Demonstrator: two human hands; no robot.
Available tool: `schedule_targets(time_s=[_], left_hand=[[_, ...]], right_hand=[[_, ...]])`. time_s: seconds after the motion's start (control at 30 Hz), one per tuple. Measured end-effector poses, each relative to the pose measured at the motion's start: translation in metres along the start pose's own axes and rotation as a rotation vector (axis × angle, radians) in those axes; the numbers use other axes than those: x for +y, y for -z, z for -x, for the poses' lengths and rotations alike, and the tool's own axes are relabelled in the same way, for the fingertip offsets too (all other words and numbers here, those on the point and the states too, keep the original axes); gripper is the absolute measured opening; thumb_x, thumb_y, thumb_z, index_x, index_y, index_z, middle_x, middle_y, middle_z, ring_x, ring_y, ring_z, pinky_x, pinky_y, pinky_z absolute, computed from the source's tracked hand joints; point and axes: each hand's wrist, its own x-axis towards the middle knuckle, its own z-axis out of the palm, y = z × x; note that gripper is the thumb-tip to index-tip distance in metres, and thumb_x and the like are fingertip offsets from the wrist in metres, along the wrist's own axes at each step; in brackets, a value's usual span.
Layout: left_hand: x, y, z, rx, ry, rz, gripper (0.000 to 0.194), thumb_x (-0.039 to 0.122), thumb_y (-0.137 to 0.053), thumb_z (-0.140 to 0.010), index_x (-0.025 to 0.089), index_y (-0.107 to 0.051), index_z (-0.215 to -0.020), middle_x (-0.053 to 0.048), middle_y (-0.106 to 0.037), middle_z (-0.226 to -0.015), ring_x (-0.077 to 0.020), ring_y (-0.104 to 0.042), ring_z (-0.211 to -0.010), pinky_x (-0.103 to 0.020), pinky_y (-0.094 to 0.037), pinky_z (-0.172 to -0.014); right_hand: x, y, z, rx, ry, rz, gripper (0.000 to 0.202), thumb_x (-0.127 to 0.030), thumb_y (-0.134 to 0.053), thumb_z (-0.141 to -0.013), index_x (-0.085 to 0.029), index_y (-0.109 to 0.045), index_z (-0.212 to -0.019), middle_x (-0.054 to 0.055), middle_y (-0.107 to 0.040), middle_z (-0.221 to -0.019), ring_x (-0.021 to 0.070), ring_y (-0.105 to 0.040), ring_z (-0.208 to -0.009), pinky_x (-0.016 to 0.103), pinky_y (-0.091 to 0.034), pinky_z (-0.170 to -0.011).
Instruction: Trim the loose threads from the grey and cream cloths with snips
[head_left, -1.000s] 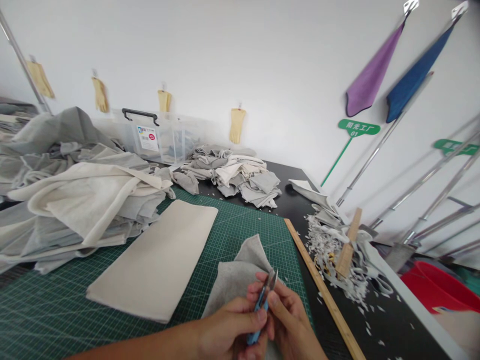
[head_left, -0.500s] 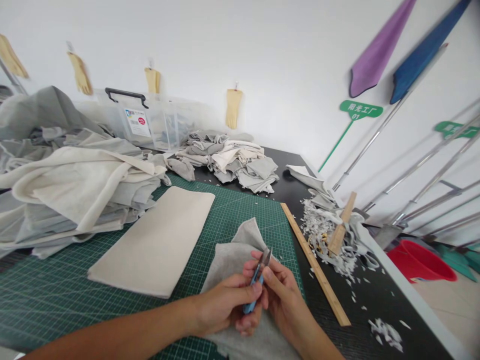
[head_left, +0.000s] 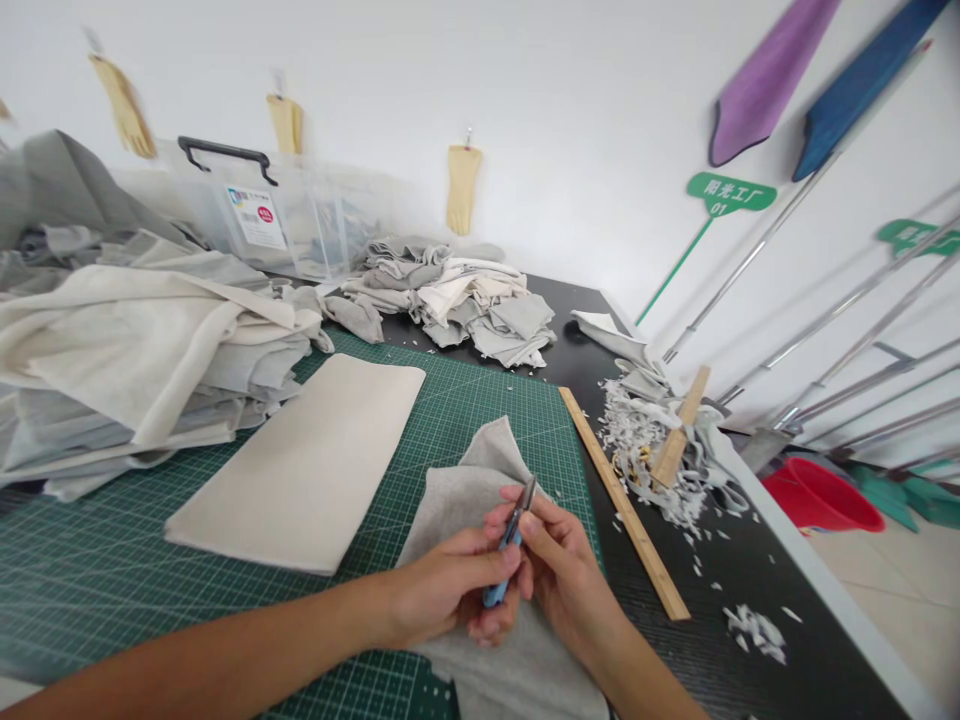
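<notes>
My left hand (head_left: 457, 585) is wrapped round a pair of blue-handled thread snips (head_left: 497, 590), its thumb on the handle. The blades point up and away and look closed together. Close against the snips, my right hand (head_left: 559, 565) has its fingers curled, with the thumb beside the blades. Whatever lies between those right fingers is hidden. Under both hands a grey cloth (head_left: 442, 510) rests on the green cutting mat (head_left: 480, 400), one corner folded up. To the left lies a folded cream cloth (head_left: 307, 460).
Piled cloths (head_left: 150, 350) stand on the left, and a heap of grey cloth pieces (head_left: 480, 300) at the back, beside a clear plastic box (head_left: 300, 240). A wooden ruler (head_left: 622, 500) lies along the mat's right edge. Fabric scraps (head_left: 660, 460) cover the table further right.
The snips' blades have come together; half a second ago they stood slightly apart. Both hands hold nearly the same pose. My view has shifted slightly.
</notes>
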Motion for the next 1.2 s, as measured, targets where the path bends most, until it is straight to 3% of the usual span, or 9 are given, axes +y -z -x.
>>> schedule_targets(time_s=[0.07, 0.23, 1.2], left_hand=[[0.0007, -0.0005, -0.0001, 0.004, -0.007, 0.002, 0.031, 0.045, -0.055, -0.088, 0.015, -0.053, -0.082, 0.004, -0.047, -0.048, -0.0077, -0.037, -0.041, -0.023, -0.033, -0.049], [-0.0005, 0.0016, 0.0, -0.015, 0.006, -0.007, 0.029, 0.042, -0.05, -0.091, 0.014, -0.055, -0.084, 0.003, -0.048, -0.05, -0.0083, -0.039, -0.042, -0.023, -0.032, -0.049], [-0.0018, 0.0039, -0.0003, -0.016, -0.01, -0.023, 0.031, 0.045, -0.053, -0.089, 0.015, -0.054, -0.083, 0.002, -0.052, -0.049, -0.0085, -0.043, -0.04, -0.022, -0.034, -0.046]], right_hand=[[0.0, 0.0007, 0.0002, -0.001, 0.01, -0.003, 0.028, -0.029, -0.069, -0.08, -0.019, -0.067, -0.107, 0.005, -0.071, -0.089, 0.0014, -0.049, -0.043, 0.013, -0.05, -0.048], [0.0006, 0.0016, -0.0004, -0.025, 0.004, 0.004, 0.026, -0.03, -0.067, -0.081, -0.02, -0.068, -0.105, 0.005, -0.071, -0.088, 0.0004, -0.049, -0.039, 0.01, -0.043, -0.039], [0.001, 0.0006, -0.0003, 0.011, 0.001, 0.018, 0.031, -0.032, -0.069, -0.079, -0.018, -0.067, -0.106, 0.008, -0.071, -0.093, 0.0016, -0.053, -0.04, 0.011, -0.043, -0.039]])
